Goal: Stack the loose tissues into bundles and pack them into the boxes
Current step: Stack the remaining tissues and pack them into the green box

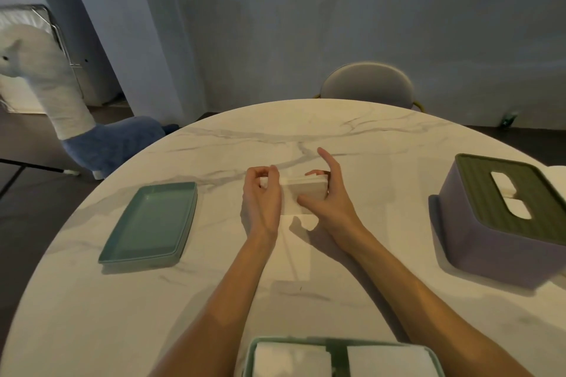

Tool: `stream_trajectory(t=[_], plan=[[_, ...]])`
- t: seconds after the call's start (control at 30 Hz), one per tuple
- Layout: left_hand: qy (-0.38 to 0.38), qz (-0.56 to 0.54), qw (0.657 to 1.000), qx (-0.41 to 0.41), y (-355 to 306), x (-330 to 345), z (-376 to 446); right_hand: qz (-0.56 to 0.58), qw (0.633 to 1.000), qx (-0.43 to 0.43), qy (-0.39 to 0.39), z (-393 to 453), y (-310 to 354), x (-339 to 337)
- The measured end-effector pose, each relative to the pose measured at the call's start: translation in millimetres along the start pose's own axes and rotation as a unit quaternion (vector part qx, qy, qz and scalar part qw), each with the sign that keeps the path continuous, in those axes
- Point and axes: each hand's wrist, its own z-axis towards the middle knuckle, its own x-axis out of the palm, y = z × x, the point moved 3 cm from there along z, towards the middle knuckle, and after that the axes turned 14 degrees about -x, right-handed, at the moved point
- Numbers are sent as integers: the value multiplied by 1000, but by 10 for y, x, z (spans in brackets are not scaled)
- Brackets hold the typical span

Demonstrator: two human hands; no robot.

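Note:
A white bundle of stacked tissues [306, 190] lies at the middle of the round marble table [367, 138]. My left hand [262, 196] curls its fingers round the bundle's left end. My right hand [329, 196] holds the right end with thumb and fingers, its index finger pointing up. More loose tissue [298, 251] lies flat under my wrists. A purple tissue box [490, 242] with a dark green slotted lid [514, 190] stands at the right, white tissue showing in the slot. At the near edge an open green box [340, 346] holds two white tissue stacks.
A flat teal lid [150, 220] lies on the table's left side. A chair back [367, 82] stands behind the far edge. A plush llama [61, 95] stands on the floor at the left. Something white [559, 174] peeks out behind the purple box.

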Motion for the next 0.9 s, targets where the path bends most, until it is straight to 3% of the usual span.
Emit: stream_trajectory(t=[0.33,0.53,0.6,0.7,0.9], plan=[[-3,-3,1000,-18,-47,-40,-112,-26,999,-19,37,9,-36,9],[154,-57,986,-7,-120,-43,-4,-111,987,-36,108,-25,-33,-225],[208,4,977,49,-136,-70,31,-118,988,-45,85,-29,-10,-311],[219,116,957,152,-127,-114,49,-109,991,-61,45,-10,32,-400],[231,133,946,184,-86,-204,82,-120,989,-25,79,-10,-73,-476]])
